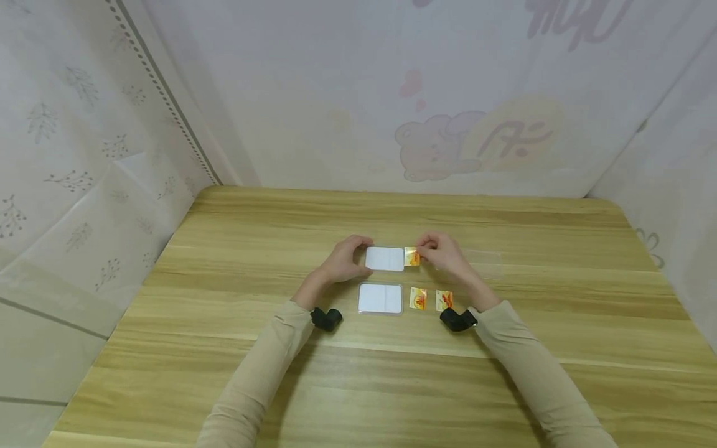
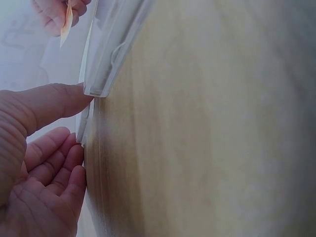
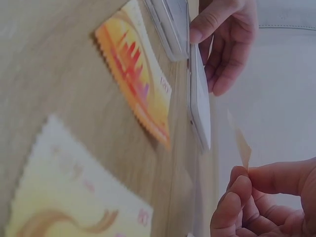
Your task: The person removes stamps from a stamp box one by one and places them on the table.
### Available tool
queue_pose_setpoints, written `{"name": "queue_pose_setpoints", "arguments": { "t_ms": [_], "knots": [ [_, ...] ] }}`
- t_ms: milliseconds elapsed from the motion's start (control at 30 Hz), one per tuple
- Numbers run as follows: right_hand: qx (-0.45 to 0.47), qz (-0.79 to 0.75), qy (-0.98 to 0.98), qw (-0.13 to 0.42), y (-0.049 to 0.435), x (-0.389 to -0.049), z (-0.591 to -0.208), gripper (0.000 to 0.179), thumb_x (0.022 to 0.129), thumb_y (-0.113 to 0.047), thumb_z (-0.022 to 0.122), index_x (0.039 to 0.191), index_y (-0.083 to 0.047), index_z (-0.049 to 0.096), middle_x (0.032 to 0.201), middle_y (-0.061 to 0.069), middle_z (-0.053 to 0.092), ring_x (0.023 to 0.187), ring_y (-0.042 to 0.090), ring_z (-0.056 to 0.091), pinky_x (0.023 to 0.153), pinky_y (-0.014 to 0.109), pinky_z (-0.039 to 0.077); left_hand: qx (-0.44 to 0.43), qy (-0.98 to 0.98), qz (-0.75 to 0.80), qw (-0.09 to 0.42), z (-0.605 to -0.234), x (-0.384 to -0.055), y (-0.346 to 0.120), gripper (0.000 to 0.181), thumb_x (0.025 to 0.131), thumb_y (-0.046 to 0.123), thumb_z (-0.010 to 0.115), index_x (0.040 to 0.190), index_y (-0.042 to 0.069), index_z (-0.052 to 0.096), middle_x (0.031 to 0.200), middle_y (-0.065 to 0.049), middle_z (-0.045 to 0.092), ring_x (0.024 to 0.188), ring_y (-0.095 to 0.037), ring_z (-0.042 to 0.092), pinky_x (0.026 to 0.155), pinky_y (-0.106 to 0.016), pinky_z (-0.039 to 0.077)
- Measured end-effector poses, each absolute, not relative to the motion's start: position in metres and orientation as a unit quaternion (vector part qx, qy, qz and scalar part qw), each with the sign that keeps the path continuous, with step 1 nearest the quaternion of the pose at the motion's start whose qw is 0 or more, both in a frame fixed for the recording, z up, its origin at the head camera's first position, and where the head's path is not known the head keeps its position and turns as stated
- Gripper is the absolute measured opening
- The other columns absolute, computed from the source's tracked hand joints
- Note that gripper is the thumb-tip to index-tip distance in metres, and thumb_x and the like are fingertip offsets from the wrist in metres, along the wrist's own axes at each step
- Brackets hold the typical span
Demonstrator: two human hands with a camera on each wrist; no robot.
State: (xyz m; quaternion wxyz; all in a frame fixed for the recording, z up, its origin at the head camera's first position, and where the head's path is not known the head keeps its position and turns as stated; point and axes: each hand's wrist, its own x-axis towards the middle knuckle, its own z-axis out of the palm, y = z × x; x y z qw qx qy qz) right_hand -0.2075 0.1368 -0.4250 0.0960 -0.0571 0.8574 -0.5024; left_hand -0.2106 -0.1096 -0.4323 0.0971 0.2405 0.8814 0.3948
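My left hand (image 1: pixel 344 258) holds the left end of a flat clear case with a white insert (image 1: pixel 384 259), thumb on its near edge and fingers on its far edge. At the case's right end, my right hand (image 1: pixel 442 252) pinches a small yellow-orange postage stamp (image 1: pixel 411 256) between thumb and fingertips. In the right wrist view this stamp (image 3: pixel 240 143) stands edge-on, raised off the table. A second clear case with a white insert (image 1: pixel 381 298) lies nearer to me. Beside it lie a yellow stamp with a red design (image 1: pixel 417 298) and another red-and-yellow stamp (image 1: pixel 444 300).
A faint transparent sheet (image 1: pixel 486 262) lies on the wooden table (image 1: pixel 358 386) beyond my right wrist. Black wrist cameras (image 1: pixel 327 319) are strapped at both cuffs. Printed cloth (image 1: pixel 313 106) hangs behind the table and along both sides.
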Motion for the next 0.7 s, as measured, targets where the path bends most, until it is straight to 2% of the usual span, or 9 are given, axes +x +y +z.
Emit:
{"name": "queue_pose_setpoints", "arguments": {
  "t_ms": [367,700],
  "knots": [
    [-0.043,-0.478,0.873,0.087,0.1458,-0.2059,-0.4254,0.012,0.089,-0.004,0.057,0.096,0.005,0.060,0.076,0.011,0.061,0.064,0.017,0.054,0.052,0.021,0.043,0.243,0.880,0.396,0.099,-0.4334,-0.2110,-0.1103,0.059,0.076,0.003,0.074,0.127,-0.008,0.048,0.126,-0.020,0.051,0.120,-0.032,0.045,0.107,-0.040,0.032],
    [-0.072,-0.426,0.900,0.051,0.1471,-0.2078,-0.4282,0.009,0.086,0.000,0.057,0.090,0.006,0.061,0.078,0.013,0.060,0.066,0.016,0.052,0.055,0.022,0.042,0.242,0.877,0.402,0.101,-0.4327,-0.2104,-0.1103,0.059,0.075,0.002,0.074,0.127,-0.008,0.047,0.126,-0.020,0.051,0.120,-0.032,0.045,0.107,-0.040,0.032]
  ]
}}
